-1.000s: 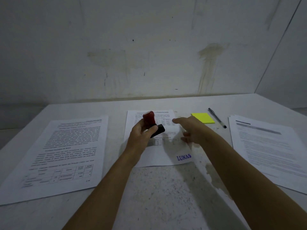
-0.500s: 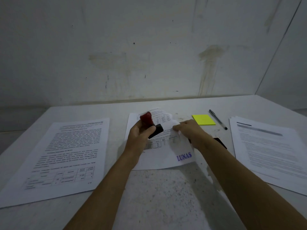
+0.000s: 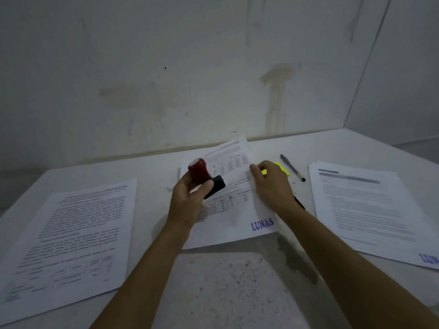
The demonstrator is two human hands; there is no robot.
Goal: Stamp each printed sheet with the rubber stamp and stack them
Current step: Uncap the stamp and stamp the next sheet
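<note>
While the rubber stamp (image 3: 204, 175) is gripped in the curled fingers of the left hand (image 3: 190, 198) above the middle sheet (image 3: 234, 217), that sheet's right edge is pinched and lifted by the right hand (image 3: 273, 186), between the left sheet (image 3: 71, 238) and the right stack (image 3: 365, 210) on the table (image 3: 225, 286).

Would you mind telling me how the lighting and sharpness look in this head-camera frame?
Head view: dim, with no glare; the arms throw soft shadows on the table; the blue LUNAS stamp mark reads clearly, but body text on the left sheet is smeared; the wide lens bows the wall-table line; the right stack has a blurred heading.
</note>
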